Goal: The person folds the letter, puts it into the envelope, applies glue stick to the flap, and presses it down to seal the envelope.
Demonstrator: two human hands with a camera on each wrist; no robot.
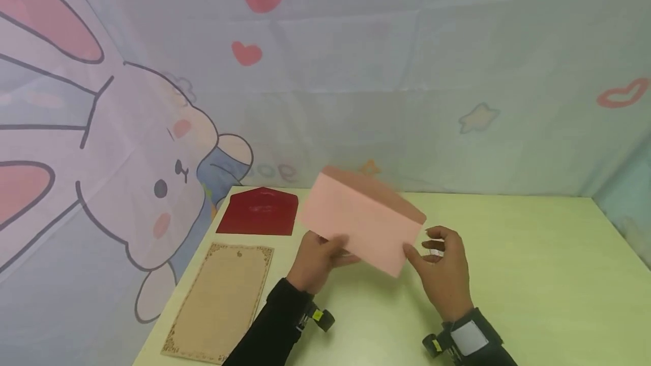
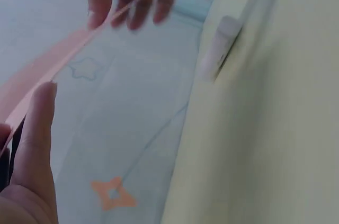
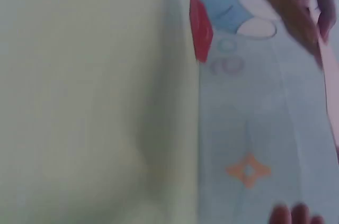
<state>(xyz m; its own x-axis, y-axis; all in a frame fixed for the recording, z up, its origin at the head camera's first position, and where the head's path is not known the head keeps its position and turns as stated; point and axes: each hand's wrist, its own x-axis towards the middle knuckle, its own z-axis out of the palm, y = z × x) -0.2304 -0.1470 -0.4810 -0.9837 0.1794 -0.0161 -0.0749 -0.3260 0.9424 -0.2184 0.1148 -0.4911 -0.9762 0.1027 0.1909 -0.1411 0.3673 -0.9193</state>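
Biggest first: the pale fabric backdrop printed with a cartoon rabbit [image 1: 432, 146] fills everything beyond the fingers, and the smooth yellow-green tabletop [image 1: 534, 275] spreads out beneath them. Up off that surface, here's the star, the pale pink, rectangular paper envelope [image 1: 356, 219], tilted, a darker strip along its top edge! The left hand [image 1: 316, 261] has it clamped at the lower left, thumb in front, fingers behind. Over on the other side, the right hand [image 1: 447, 275] lays its thumb at the edge, the remaining fingers loosely bent, spread and clear of the front. Left of the left fingers lies the tan rectangular paper sheet with an ornate border [image 1: 218, 298]; just past it, farther from those fingers, the dark red, glossy paper envelope [image 1: 260, 216]. Smallest, in the left wrist view: a blurred white cylinder [image 2: 218, 52] on the tabletop near the right fingers. My call? This is a hold-and-adjust step; the next move calls for a firmer right-hand pinch, light enough not to crease the paper.
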